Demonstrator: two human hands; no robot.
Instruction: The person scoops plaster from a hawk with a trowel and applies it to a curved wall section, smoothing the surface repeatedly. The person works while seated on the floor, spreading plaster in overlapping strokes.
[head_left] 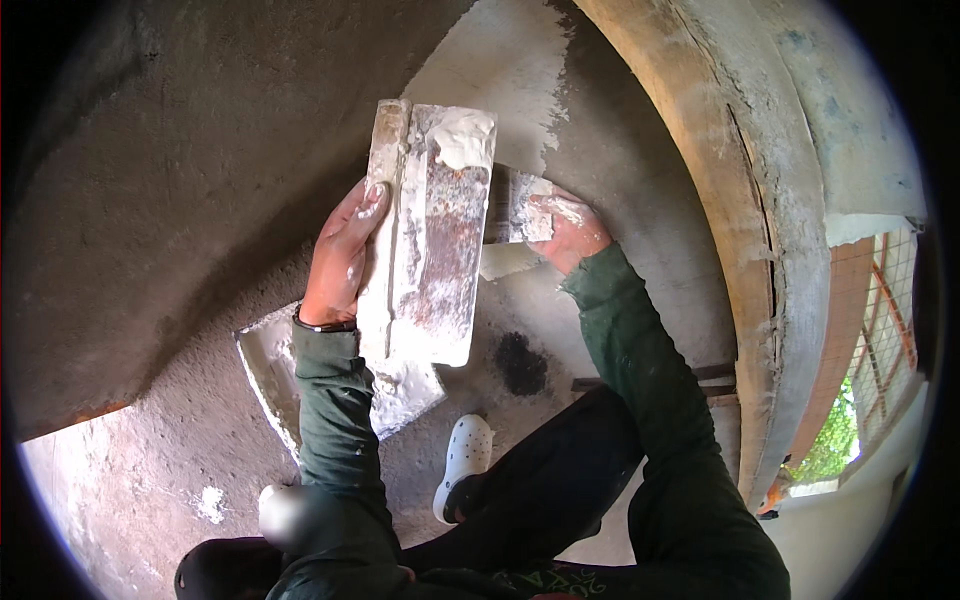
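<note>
1. My left hand [340,262] is raised, fingers stretched upward, palm pressed flat; its dark green sleeve climbs from the lower edge.
2. My right hand [570,232] is curled closed, knuckles smeared white; that forearm slants up leftward.

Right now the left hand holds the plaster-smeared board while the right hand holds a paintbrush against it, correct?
Not quite: in the head view the right hand holds a flat putty knife, not a paintbrush. The left hand does hold the plaster-smeared board.
</note>
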